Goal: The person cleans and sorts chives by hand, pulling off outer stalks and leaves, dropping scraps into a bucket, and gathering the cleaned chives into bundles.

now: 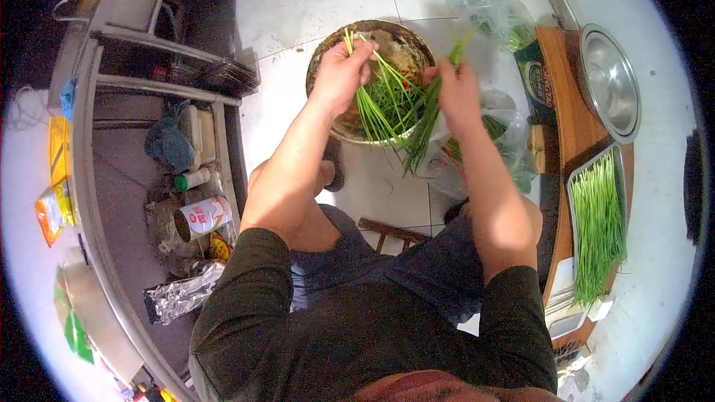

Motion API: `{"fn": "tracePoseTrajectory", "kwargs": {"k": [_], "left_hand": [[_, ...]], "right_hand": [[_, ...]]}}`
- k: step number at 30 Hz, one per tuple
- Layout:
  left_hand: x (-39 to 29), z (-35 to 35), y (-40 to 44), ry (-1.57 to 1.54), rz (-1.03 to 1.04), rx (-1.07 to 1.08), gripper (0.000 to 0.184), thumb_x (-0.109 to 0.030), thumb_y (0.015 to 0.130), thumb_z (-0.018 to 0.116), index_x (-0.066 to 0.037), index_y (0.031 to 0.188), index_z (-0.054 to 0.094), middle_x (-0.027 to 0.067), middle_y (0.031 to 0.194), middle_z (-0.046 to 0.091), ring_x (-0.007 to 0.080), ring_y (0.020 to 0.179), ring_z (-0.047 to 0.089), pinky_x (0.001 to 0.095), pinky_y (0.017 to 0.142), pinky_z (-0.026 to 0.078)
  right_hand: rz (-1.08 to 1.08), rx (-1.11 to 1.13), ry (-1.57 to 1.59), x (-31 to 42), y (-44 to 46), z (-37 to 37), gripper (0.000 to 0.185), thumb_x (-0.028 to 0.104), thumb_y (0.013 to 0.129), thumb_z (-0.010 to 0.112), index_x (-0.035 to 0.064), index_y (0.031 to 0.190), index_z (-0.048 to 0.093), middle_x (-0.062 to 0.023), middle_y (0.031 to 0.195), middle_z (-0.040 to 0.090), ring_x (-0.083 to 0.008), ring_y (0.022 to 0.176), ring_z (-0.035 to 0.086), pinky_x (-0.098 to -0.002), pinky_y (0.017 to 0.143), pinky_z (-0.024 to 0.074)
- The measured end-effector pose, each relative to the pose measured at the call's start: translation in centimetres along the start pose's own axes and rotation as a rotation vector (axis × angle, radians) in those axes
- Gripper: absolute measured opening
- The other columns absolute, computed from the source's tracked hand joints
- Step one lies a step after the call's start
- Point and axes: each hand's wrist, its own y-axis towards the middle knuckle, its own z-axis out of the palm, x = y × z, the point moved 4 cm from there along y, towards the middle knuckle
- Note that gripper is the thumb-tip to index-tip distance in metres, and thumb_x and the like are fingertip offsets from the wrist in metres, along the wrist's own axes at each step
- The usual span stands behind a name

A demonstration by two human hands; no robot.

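My left hand [344, 74] is closed around a few long green chives [370, 113], whose stalks hang down over a round, stained bin [320, 59] on the floor. In my right hand [457, 95], at the bin's right side, is a thicker bunch of chives [421, 134], with ends showing above and below the fist. Loose green scraps [387, 93] and some small red bits lie inside the bin, partly covered by the hanging stalks.
Plastic bags with greens [497, 15] lie on the tiled floor to the right. Along the right, a wooden surface [566, 97] holds a steel bowl [611, 82] and a tray of chives [598, 231]. Metal shelving at left holds a can [202, 218], foil [186, 294] and a blue cloth [170, 138].
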Motion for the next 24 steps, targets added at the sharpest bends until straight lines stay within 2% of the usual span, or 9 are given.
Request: {"fn": "tracePoseTrajectory", "kwargs": {"k": [1,4,7,8,14,18,21,24], "left_hand": [[-0.2,-0.3,0.1,-0.007,-0.001,-0.008,0.015,-0.017,0.093,0.057,-0.003,0.091,0.062,-0.0002,0.072,0.058,0.0062,0.048,0.042,0.0216,0.045,0.033],[-0.7,-1.2,0.3,-0.047,0.007,-0.013,0.015,-0.016,0.093,0.057,-0.002,0.091,0.062,0.0000,0.072,0.057,0.0066,0.048,0.042,0.0216,0.046,0.034],[-0.7,-1.4,0.3,-0.047,0.010,0.004,0.015,-0.016,0.093,0.057,-0.002,0.090,0.062,0.0001,0.072,0.057,0.0063,0.049,0.043,0.0214,0.046,0.034],[-0.7,-1.0,0.1,-0.023,0.011,0.017,0.015,-0.016,0.093,0.058,-0.002,0.090,0.062,0.0001,0.072,0.057,0.0061,0.049,0.043,0.0213,0.046,0.034],[-0.1,1.4,-0.6,0.081,-0.001,0.081,0.014,-0.016,0.092,0.058,-0.004,0.088,0.062,-0.0021,0.065,0.054,0.0053,0.048,0.041,0.0213,0.045,0.033],[0.2,2.1,-0.9,0.104,-0.027,0.081,0.014,-0.016,0.092,0.059,-0.004,0.086,0.062,-0.0045,0.060,0.050,0.0044,0.047,0.039,0.0211,0.045,0.030],[0.3,2.1,-1.0,0.076,-0.043,0.094,0.014,-0.016,0.092,0.059,-0.004,0.087,0.063,-0.0046,0.059,0.050,0.0044,0.048,0.039,0.0210,0.044,0.029],[0.2,2.2,-1.0,0.082,-0.043,0.104,0.014,-0.017,0.093,0.058,-0.004,0.089,0.063,-0.0044,0.059,0.049,0.0045,0.048,0.039,0.0209,0.044,0.029]], "right_hand": [[-0.067,-0.072,-0.115,0.7,0.3,-1.1,0.023,0.024,0.093,0.053,0.0013,0.093,0.055,-0.0071,0.079,0.063,-0.0161,0.067,0.058,-0.0301,0.060,0.0460],[-0.014,-0.269,0.048,3.9,0.5,-4.2,0.021,0.023,0.091,0.054,0.0021,0.088,0.055,-0.0050,0.073,0.060,-0.0128,0.060,0.053,-0.0286,0.055,0.0423],[-0.109,-0.295,-0.016,4.7,1.2,-6.2,0.020,0.023,0.089,0.059,0.0029,0.088,0.054,-0.0023,0.069,0.057,-0.0093,0.056,0.049,-0.0256,0.051,0.0384],[-0.123,-0.274,-0.092,4.5,1.3,-6.0,0.020,0.021,0.084,0.067,0.0041,0.088,0.056,0.0005,0.067,0.053,-0.0067,0.053,0.045,-0.0231,0.047,0.0350],[0.038,0.250,0.154,3.8,-1.6,0.8,0.024,0.018,0.081,0.073,0.0055,0.097,0.061,0.0051,0.063,0.051,-0.0043,0.050,0.042,-0.0219,0.045,0.0312],[0.136,0.375,0.222,4.1,-3.1,2.6,0.021,0.014,0.082,0.070,0.0056,0.100,0.063,0.0059,0.065,0.052,-0.0038,0.049,0.042,-0.0209,0.043,0.0295],[0.121,0.402,0.262,2.8,-3.0,3.1,0.020,0.011,0.083,0.067,0.0056,0.101,0.062,0.0058,0.068,0.053,-0.0035,0.050,0.043,-0.0208,0.044,0.0299],[0.063,0.455,0.105,2.4,-2.9,2.9,0.028,0.019,0.081,0.069,0.0034,0.104,0.065,-0.0056,0.087,0.067,-0.0116,0.072,0.058,-0.0276,0.065,0.0475]]}}
